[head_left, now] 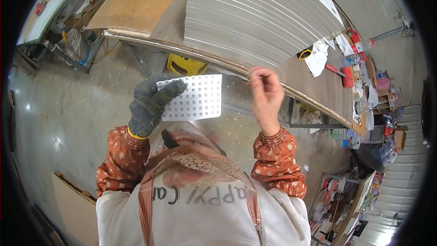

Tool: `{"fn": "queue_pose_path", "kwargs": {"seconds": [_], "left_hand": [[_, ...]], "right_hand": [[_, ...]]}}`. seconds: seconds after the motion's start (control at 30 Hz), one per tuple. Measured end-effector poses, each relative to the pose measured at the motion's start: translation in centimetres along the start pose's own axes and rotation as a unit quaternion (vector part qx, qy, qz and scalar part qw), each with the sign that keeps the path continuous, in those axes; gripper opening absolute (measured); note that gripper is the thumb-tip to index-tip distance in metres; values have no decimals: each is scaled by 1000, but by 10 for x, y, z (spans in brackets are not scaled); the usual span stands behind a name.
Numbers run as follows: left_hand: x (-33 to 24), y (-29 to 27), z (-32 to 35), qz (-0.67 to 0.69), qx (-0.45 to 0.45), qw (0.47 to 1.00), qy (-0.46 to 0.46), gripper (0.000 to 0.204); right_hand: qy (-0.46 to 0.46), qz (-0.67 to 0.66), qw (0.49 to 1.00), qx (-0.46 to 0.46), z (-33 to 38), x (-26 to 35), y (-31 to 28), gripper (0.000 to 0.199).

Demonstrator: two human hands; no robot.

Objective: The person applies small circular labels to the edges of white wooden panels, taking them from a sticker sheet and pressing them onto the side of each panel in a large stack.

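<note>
Seemingly midway, the gloved left hand [148, 105] grips a perforated white panel [195, 97] by its left edge, held in the air off the tabletop [300, 79], while the bare right hand [265, 92] pinches its fingers narrow at the panel's upper right corner, with the stack of white sheets [255, 13] waiting near the tabletop's front edge.

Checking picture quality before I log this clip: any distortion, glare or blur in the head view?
Head view: strong fisheye bending, the workbench edge curves and corners go black; soft glare on the floor; the bare right hand looks slightly soft, the perforated sheet reads sharp.
</note>
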State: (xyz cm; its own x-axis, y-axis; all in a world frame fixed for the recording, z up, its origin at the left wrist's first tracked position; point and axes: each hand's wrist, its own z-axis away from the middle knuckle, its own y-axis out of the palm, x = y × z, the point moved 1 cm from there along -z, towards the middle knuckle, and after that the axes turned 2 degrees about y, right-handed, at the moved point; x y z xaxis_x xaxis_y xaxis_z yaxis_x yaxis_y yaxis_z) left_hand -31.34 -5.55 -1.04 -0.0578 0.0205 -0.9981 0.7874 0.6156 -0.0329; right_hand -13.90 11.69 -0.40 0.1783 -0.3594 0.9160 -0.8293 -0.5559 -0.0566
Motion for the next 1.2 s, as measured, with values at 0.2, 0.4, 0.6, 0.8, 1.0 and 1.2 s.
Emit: {"fn": "queue_pose_path", "kwargs": {"seconds": [0.2, 0.4, 0.6, 0.8, 1.0, 1.2], "left_hand": [[4, -3, 3, 8, -43, 998, -54, 18], [24, -7, -1, 22, -81, 996, 23, 16], [37, -50, -49, 29, -354, 927, 124, 27], [5, -40, -129, -141, -366, 911, 132, 35], [47, -47, -206, -518, -325, 771, 177, 28], [21, 7, -200, -442, -328, 810, 200, 29]], "right_hand": [[9, -36, 975, -219, -19, -30, -73, 16], [-36, -9, 956, -293, -43, -52, -95, 34], [-20, -42, 954, -295, -50, -62, -82, 38], [-12, -45, 945, -323, -53, -65, -78, 38], [-25, -40, 941, -336, -57, -67, -73, 37], [-17, -25, 935, -353, -56, -66, -75, 37]]}}
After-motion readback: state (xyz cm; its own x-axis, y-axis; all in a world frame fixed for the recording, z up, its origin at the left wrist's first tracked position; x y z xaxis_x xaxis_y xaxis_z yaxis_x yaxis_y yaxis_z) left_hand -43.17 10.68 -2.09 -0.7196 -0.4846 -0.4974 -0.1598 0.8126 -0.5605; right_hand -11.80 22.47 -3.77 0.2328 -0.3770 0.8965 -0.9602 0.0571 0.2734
